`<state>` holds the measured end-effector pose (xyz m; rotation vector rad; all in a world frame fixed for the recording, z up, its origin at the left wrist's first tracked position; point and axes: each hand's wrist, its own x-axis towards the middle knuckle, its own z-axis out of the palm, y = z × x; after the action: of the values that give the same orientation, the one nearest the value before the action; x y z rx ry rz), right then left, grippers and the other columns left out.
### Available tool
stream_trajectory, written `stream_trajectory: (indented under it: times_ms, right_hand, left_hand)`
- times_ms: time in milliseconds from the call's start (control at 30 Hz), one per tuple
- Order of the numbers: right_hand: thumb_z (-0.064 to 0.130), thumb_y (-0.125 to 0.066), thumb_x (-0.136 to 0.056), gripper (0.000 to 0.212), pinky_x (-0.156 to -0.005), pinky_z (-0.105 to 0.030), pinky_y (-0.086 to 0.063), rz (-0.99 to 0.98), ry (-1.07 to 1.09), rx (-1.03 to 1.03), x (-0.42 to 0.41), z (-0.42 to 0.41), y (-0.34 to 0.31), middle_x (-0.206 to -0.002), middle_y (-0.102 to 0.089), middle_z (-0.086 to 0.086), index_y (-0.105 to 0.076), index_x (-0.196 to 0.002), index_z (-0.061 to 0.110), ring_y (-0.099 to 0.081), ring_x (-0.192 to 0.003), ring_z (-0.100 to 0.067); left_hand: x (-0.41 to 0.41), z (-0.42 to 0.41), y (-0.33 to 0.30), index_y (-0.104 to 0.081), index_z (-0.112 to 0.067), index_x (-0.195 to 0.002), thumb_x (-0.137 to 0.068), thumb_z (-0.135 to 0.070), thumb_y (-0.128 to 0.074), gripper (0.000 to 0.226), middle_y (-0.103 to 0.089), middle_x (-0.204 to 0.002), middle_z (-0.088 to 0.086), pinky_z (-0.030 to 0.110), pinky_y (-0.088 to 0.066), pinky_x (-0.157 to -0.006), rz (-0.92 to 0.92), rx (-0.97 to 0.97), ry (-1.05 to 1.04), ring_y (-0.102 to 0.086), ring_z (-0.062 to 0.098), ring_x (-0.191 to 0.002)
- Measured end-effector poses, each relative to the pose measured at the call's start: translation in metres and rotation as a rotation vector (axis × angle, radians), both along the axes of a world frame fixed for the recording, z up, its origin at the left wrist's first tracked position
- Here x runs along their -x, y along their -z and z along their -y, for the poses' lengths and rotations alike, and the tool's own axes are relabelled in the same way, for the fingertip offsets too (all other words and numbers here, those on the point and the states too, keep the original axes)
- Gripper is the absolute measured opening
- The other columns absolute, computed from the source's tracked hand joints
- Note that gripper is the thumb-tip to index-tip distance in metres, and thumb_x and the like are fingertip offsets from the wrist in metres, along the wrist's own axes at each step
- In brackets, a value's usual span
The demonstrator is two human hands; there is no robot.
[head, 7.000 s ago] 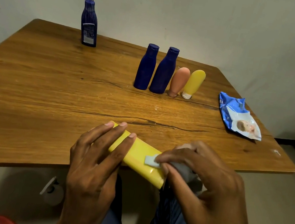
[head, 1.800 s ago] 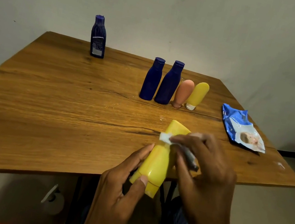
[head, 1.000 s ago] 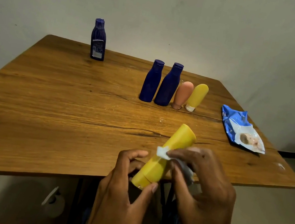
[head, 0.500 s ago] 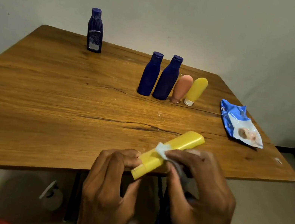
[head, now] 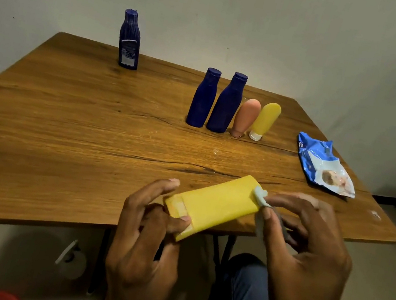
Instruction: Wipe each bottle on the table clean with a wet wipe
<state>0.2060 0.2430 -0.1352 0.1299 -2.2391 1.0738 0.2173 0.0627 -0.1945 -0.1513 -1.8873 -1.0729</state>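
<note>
Yellow bottle (head: 211, 205) over the bench (head: 61, 139) near edge | long axis slants near-left to far-right | left hand (head: 146, 241) grip clenched on its near end | right hand (head: 306, 251) pinches wet wipe (head: 260, 196) against far end

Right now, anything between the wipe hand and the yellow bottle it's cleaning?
Nothing visible. The right hand presses the wet wipe directly onto the far end of the yellow bottle, which the left hand grips at its near end, over the table edge.
</note>
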Motion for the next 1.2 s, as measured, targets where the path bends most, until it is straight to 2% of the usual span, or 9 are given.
stream_trajectory:
  times_ms: [67,167,267,333,567,733,900,1033,1200]
  right_hand:
    - [0.012,-0.075,-0.091,0.022,-0.079,-0.017,-0.061,0.075,-0.069,0.112,0.002,0.001,0.003,-0.119,-0.069,0.009,-0.077,-0.107,0.027,-0.07,-0.111,-0.006]
    - [0.013,-0.073,-0.093,0.019,-0.077,-0.029,-0.065,0.197,-0.162,0.274,0.005,0.003,0.01,-0.117,-0.076,0.01,-0.079,-0.102,0.027,-0.074,-0.107,-0.007]
    - [0.009,-0.073,-0.093,0.018,-0.077,-0.034,-0.066,0.229,-0.173,0.352,0.007,0.006,0.015,-0.113,-0.078,0.006,-0.08,-0.099,0.024,-0.075,-0.103,-0.01]
    - [0.008,-0.072,-0.094,0.018,-0.079,-0.032,-0.065,0.213,-0.165,0.35,0.006,0.008,0.016,-0.11,-0.077,0.004,-0.08,-0.099,0.023,-0.075,-0.103,-0.012]
    - [0.014,-0.071,-0.095,0.017,-0.079,-0.031,-0.065,0.165,-0.116,0.309,0.006,0.006,0.017,-0.114,-0.073,0.005,-0.078,-0.102,0.027,-0.072,-0.109,-0.016]
    - [0.018,-0.071,-0.095,0.016,-0.08,-0.038,-0.064,0.127,-0.062,0.233,0.008,0.006,0.015,-0.116,-0.071,0.008,-0.076,-0.106,0.03,-0.07,-0.111,-0.015]
    - [0.014,-0.077,-0.092,0.021,-0.076,-0.01,-0.056,0.098,0.017,0.071,0.003,0.015,0.014,-0.12,-0.061,0.01,-0.075,-0.106,0.031,-0.063,-0.109,0.0]
    - [0.018,-0.079,-0.088,0.019,-0.071,-0.019,-0.056,0.054,-0.007,-0.027,-0.01,0.036,0.017,-0.11,-0.061,0.01,-0.077,-0.103,0.03,-0.066,-0.099,-0.006]
    - [0.02,-0.077,-0.093,0.013,-0.079,-0.015,-0.052,-0.002,-0.134,-0.155,-0.021,0.05,0.019,-0.104,-0.065,0.009,-0.078,-0.105,0.024,-0.066,-0.099,-0.006]
  left_hand:
    - [0.002,-0.003,-0.001,-0.076,0.007,-0.079,-0.068,0.027,-0.08,0.024,-0.064,-0.129,0.029,0.043,-0.06,-0.082,-0.014,-0.048,0.023,-0.068,0.034,-0.122]
    - [0.0,-0.003,-0.006,-0.076,0.006,-0.086,-0.073,0.022,-0.08,0.021,-0.062,-0.136,0.027,0.041,-0.062,-0.094,0.009,-0.065,0.088,-0.065,0.036,-0.13]
    - [-0.005,0.0,-0.01,-0.073,-0.004,-0.095,-0.083,0.011,-0.079,0.02,-0.059,-0.147,0.012,0.037,-0.056,-0.105,0.096,-0.138,0.14,-0.059,0.025,-0.14]
    - [-0.007,-0.001,-0.012,-0.069,-0.012,-0.1,-0.083,0.002,-0.075,0.023,-0.059,-0.151,0.001,0.035,-0.057,-0.101,0.152,-0.245,0.215,-0.059,0.022,-0.141]
    - [-0.004,0.0,-0.014,-0.056,-0.031,-0.147,-0.083,0.01,-0.081,0.08,-0.066,-0.144,-0.017,0.026,-0.058,-0.101,0.377,-0.568,0.415,-0.064,0.006,-0.132]
    - [-0.002,0.0,-0.013,-0.062,-0.032,-0.144,-0.076,0.01,-0.086,0.083,-0.071,-0.138,-0.016,0.025,-0.06,-0.097,0.454,-0.581,0.465,-0.068,0.005,-0.127]
    - [0.001,-0.001,-0.015,-0.068,-0.021,-0.127,-0.07,-0.004,-0.085,0.062,-0.076,-0.124,-0.006,0.03,-0.064,-0.089,0.391,-0.715,0.514,-0.076,0.017,-0.114]
    - [0.002,-0.001,-0.016,-0.066,-0.017,-0.129,-0.071,-0.003,-0.083,0.062,-0.079,-0.116,0.003,0.025,-0.062,-0.084,0.397,-0.776,0.579,-0.079,0.022,-0.107]
    - [0.003,-0.001,-0.013,-0.066,-0.018,-0.129,-0.071,-0.002,-0.081,0.062,-0.08,-0.114,0.007,0.023,-0.062,-0.083,0.423,-0.823,0.642,-0.078,0.025,-0.107]
